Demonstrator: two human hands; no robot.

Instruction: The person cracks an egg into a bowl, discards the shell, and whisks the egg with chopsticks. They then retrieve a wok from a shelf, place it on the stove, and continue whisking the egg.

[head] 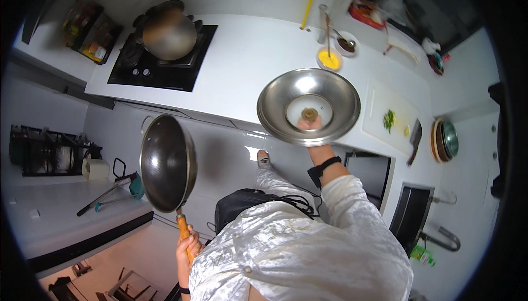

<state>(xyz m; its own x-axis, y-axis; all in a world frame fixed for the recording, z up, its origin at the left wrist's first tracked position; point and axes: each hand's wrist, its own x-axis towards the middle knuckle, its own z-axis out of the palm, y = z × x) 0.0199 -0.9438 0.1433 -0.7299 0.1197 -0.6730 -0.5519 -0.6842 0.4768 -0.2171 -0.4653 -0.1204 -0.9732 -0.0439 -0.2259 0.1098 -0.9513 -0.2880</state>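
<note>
At the lower left, my left hand (189, 245) grips the wooden handle of a dark wok (165, 165), which is tilted on its side over the floor. My right hand (310, 124) holds the round knob of a steel lid with a glass centre (272, 111), seen partly through the glass, at the front edge of the white counter (243, 62). Just beyond the lid stand a bowl of yellow liquid (330, 59) with a utensil in it and a small bowl of dark sauce (345, 44) with a spoon.
A pan (169, 35) sits on the black cooktop (152, 76) at the upper left. A cutting board (377, 107) with chopped greens (388, 120) and a knife (416, 136) lie at the right, near a sink (412, 210). Another counter (62, 214) with utensils stands at the left.
</note>
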